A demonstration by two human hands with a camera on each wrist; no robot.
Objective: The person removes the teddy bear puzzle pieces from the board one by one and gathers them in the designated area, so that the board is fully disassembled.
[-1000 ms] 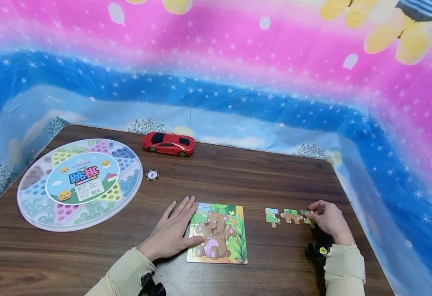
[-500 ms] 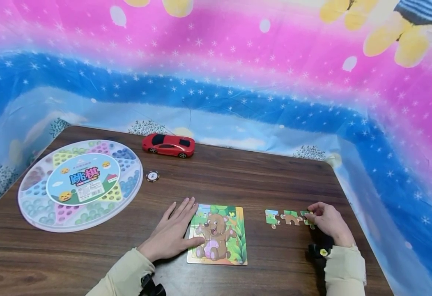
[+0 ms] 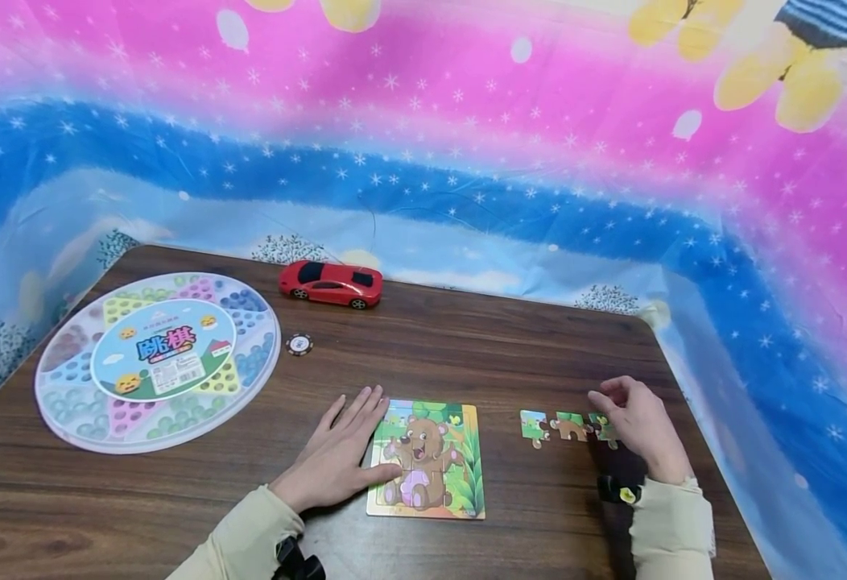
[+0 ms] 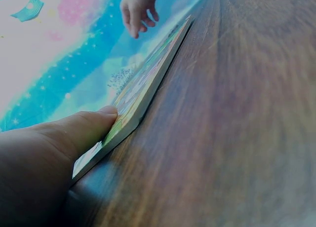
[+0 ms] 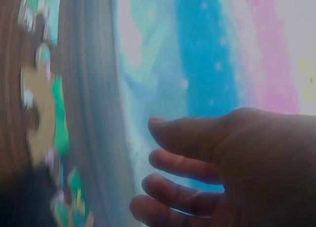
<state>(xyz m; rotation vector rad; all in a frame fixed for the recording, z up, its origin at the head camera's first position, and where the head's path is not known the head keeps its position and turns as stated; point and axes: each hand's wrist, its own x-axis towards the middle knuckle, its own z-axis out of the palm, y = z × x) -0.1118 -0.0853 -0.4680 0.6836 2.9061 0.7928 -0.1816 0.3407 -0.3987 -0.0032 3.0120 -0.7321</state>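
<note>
Since half a second ago the right hand (image 3: 637, 423) has let go of the rightmost of the loose puzzle pieces (image 3: 570, 426) and lifted a little above it; its fingers now hang loosely spread and hold nothing, as the blurred right wrist view (image 5: 217, 168) also shows. Nothing else on the table has shifted.

Those pieces lie in a short row at the lower right of the head view, three small jigsaw shapes with green, blue and brown print, joined or just touching one another, the last one partly hidden under the right hand.

To their left, in the lower middle of the frame, sits the puzzle board (image 3: 431, 459), a square cardboard picture of a brown bear with raised arms, green leaves around it and a yellow-orange border. The left hand (image 3: 340, 459) lies flat with straight fingers on its left edge, the thumb pressing on the picture; the left wrist view shows the thumb against the thin board (image 4: 143, 91).

At the left of the wooden table (image 3: 467, 346) rests a round marble game box (image 3: 157, 360) with a clear lid. A red toy car (image 3: 330, 283) stands beyond it at the upper middle, with a small dark chip (image 3: 299, 344) between them.
</note>
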